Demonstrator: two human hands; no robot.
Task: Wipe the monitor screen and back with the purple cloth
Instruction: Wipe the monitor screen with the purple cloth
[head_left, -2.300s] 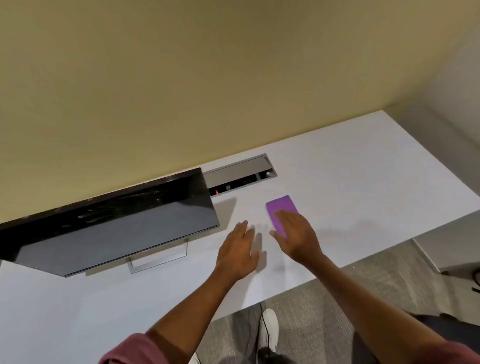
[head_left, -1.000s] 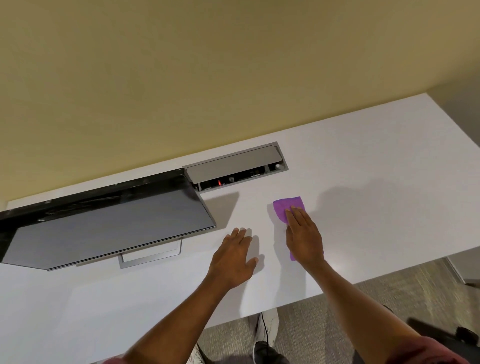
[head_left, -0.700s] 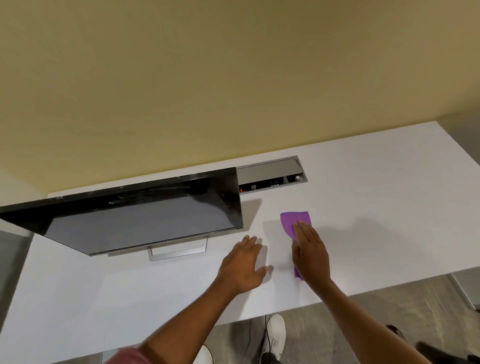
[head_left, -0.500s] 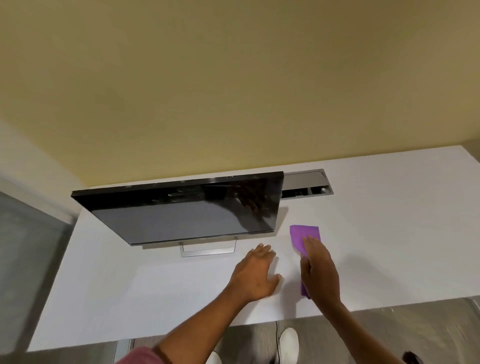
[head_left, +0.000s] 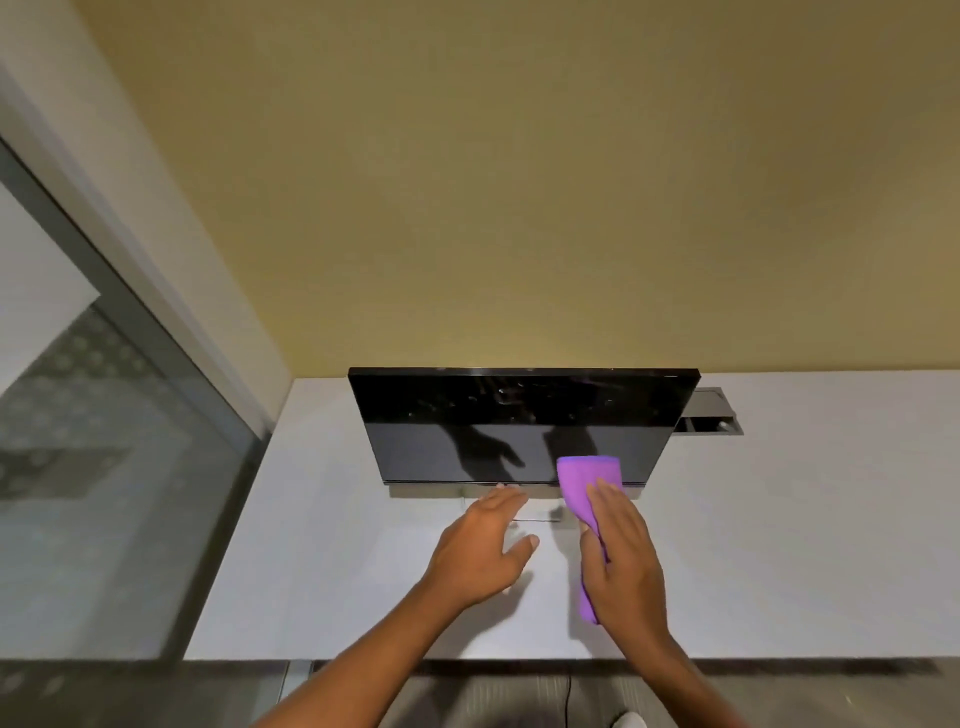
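The purple cloth (head_left: 587, 483) is kept under the right hand (head_left: 623, 561), approx. 1 o'clock of the left hand (head_left: 480, 551). Its far end is seen overlapping the btm edge of the monitor (head_left: 519, 426); whether the screen is touched can't be told. The right hand's fingers are laid straight and close together over the cloth. The thumb is hidden, so a pinch can't be confirmed. The left hand's fingers are straight and slightly spread, thumb out, tips just beside the stand base (head_left: 535, 512); nothing is held.

Risks: the monitor could be rocked back toward 12 o'clock if pressure is applied w/o bracing, as it isn't steadied by the left hand. The trailing end could be bunched or dropped if only flat fingers are relied on.

The cloth's long axis is run approx. 12-to-6, wide end pointed at 12 toward the screen, narrow tail at 6. The monitor's long axis is laid 9-to-3 on the desk (head_left: 779, 519), screen faced toward 6.
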